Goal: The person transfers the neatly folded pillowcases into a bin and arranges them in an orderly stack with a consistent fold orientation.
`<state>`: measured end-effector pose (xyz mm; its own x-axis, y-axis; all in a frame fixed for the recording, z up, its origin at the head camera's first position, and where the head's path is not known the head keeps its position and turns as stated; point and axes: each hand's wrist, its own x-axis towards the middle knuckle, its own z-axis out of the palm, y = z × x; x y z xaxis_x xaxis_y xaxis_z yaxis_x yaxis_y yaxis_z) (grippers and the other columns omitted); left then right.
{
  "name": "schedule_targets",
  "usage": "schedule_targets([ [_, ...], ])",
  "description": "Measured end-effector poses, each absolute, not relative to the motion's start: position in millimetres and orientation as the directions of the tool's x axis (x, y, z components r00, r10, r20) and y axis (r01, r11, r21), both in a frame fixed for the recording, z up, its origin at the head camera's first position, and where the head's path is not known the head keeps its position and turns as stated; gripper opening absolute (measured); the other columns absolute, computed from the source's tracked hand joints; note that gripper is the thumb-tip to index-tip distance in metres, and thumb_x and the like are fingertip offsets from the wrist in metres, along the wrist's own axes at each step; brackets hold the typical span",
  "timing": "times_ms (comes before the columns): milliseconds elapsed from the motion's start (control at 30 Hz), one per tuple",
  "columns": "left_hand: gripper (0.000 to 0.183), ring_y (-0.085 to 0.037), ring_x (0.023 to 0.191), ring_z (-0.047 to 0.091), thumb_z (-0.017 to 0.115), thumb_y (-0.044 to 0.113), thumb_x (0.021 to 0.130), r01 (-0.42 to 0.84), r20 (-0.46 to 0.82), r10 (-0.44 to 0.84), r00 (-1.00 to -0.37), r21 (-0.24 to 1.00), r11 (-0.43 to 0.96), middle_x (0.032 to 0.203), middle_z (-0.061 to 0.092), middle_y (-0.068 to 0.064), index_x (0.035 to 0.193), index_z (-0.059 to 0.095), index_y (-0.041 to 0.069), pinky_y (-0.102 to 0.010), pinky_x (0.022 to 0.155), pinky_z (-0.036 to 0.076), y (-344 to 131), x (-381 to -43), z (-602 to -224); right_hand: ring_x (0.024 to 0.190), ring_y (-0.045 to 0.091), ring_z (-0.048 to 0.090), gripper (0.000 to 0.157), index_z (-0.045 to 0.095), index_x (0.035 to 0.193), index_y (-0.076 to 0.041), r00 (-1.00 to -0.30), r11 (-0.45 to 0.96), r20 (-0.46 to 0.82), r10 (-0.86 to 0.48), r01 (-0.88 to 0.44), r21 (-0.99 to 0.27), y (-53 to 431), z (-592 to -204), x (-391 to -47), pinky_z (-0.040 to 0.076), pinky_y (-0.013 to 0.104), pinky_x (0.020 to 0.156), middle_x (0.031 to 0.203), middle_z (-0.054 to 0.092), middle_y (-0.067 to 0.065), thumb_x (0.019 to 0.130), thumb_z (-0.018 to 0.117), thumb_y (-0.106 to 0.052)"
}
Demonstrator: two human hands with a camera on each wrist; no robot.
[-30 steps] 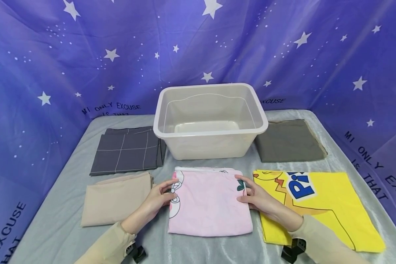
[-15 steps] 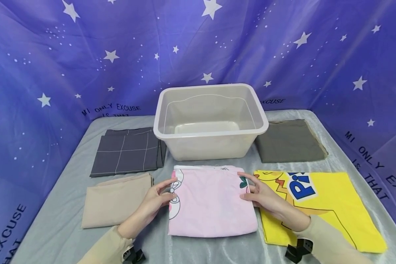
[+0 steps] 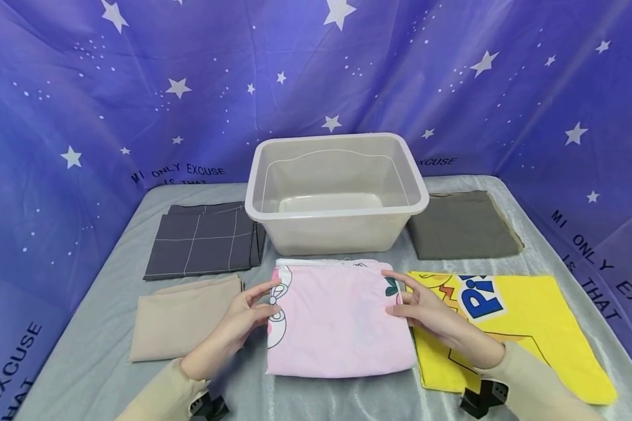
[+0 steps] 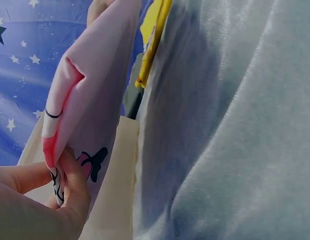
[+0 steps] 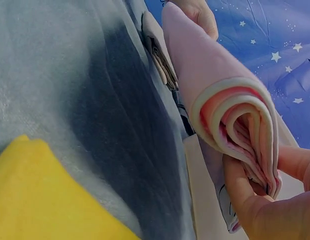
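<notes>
A folded pink cloth (image 3: 342, 327) with white cartoon drawings and a green leaf print is held raised, layers stacked flat. My left hand (image 3: 244, 316) pinches its left edge, thumb on top and fingers beneath, as the left wrist view shows at the cloth's side (image 4: 77, 115). On the opposite edge my right hand (image 3: 429, 316) grips the same way. The right wrist view shows the rolled fold layers (image 5: 240, 115) at that end, with a gap between the cloth and the grey sheet below. Behind it stands a beige plastic tub (image 3: 337, 234) with nothing inside.
Left of the pink cloth lie a folded beige cloth (image 3: 181, 324) and a dark grid-lined cloth (image 3: 200, 242). To the right are a yellow printed cloth (image 3: 537, 316) and an olive cloth (image 3: 460, 228). A starry blue curtain (image 3: 295, 64) encloses the grey-covered table (image 3: 100, 351).
Both hands have raised the pink cloth, which looks larger and sits a little farther up in the head view. The hands have spread slightly apart. Tub and other cloths have stayed put.
</notes>
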<state>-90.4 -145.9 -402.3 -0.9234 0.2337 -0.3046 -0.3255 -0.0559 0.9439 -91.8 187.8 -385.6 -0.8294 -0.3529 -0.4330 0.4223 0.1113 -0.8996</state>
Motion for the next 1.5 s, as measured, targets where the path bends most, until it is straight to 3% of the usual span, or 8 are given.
schedule_targets([
  [133,0.057,-0.004,0.065,0.055,0.059,-0.006,0.076,-0.320,-0.299,0.229,-0.927,0.945,-0.063,0.114,0.047,-0.010,0.129,0.040,-0.004,-0.023,0.064,0.049,-146,-90,-397,0.050,0.009,0.038,0.075,0.023,0.139,-0.017,-0.838,0.128,-0.420,-0.348,0.401,-0.907,189,-380,-93,0.034,0.019,0.050,0.061,0.045,-0.005,0.078,0.066,-0.011],
  [333,0.057,-0.005,0.065,0.057,0.060,-0.008,0.074,-0.340,-0.321,0.190,-0.928,0.937,-0.080,0.117,0.047,-0.010,0.128,0.043,-0.001,-0.024,0.064,0.049,-146,-91,-389,0.051,0.010,0.043,0.074,0.023,0.139,-0.017,-0.837,0.156,-0.407,-0.366,0.377,-0.913,190,-370,-94,0.037,0.020,0.053,0.065,0.050,-0.002,0.079,0.066,-0.013],
  [533,0.058,-0.006,0.065,0.058,0.061,-0.007,0.074,-0.335,-0.315,0.192,-0.930,0.939,-0.081,0.121,0.044,-0.014,0.128,0.043,-0.001,-0.024,0.065,0.049,-147,-90,-382,0.046,0.011,0.032,0.073,0.024,0.139,-0.017,-0.843,0.176,-0.391,-0.369,0.349,-0.920,192,-361,-95,0.029,0.022,0.047,0.065,0.048,-0.002,0.079,0.065,-0.014],
  [733,0.057,-0.006,0.067,0.058,0.063,-0.004,0.074,-0.332,-0.315,0.202,-0.927,0.942,-0.057,0.122,0.044,-0.016,0.128,0.044,0.001,-0.025,0.066,0.050,-147,-90,-374,0.064,0.011,0.053,0.071,0.021,0.140,-0.016,-0.841,0.161,-0.373,-0.393,0.336,-0.928,194,-353,-95,0.044,0.022,0.059,0.087,0.062,0.004,0.082,0.063,-0.014],
  [933,0.058,-0.007,0.068,0.058,0.063,-0.005,0.074,-0.313,-0.291,0.218,-0.931,0.947,-0.072,0.117,0.046,-0.013,0.128,0.043,-0.001,-0.025,0.066,0.050,-148,-89,-366,0.060,0.009,0.050,0.070,0.025,0.138,-0.018,-0.851,0.183,-0.358,-0.385,0.309,-0.933,195,-345,-96,0.043,0.022,0.058,0.077,0.058,0.001,0.080,0.064,-0.015],
  [1067,0.057,-0.006,0.069,0.058,0.062,-0.007,0.074,-0.286,-0.260,0.238,-0.936,0.955,-0.081,0.115,0.046,-0.012,0.128,0.042,-0.003,-0.024,0.067,0.050,-149,-89,-360,0.078,0.017,0.061,0.068,0.024,0.138,-0.015,-0.848,0.149,-0.330,-0.415,0.294,-0.944,197,-340,-97,0.050,0.031,0.071,0.088,0.064,0.008,0.081,0.062,-0.012],
  [1167,0.057,-0.006,0.071,0.057,0.062,-0.006,0.074,-0.272,-0.248,0.247,-0.937,0.960,-0.069,0.116,0.045,-0.012,0.128,0.042,-0.002,-0.024,0.068,0.050,-150,-90,-355,0.084,0.020,0.061,0.066,0.025,0.138,-0.015,-0.848,0.136,-0.311,-0.430,0.280,-0.950,199,-335,-97,0.050,0.035,0.075,0.089,0.065,0.010,0.082,0.061,-0.012],
  [1500,0.056,-0.008,0.075,0.056,0.063,-0.003,0.074,-0.274,-0.259,0.250,-0.933,0.961,-0.026,0.121,0.043,-0.013,0.127,0.045,0.002,-0.027,0.071,0.050,-150,-94,-336,0.080,0.018,0.062,0.060,0.029,0.135,-0.014,-0.863,0.112,-0.257,-0.435,0.231,-0.966,203,-320,-100,0.051,0.035,0.072,0.087,0.066,0.007,0.084,0.059,-0.008],
])
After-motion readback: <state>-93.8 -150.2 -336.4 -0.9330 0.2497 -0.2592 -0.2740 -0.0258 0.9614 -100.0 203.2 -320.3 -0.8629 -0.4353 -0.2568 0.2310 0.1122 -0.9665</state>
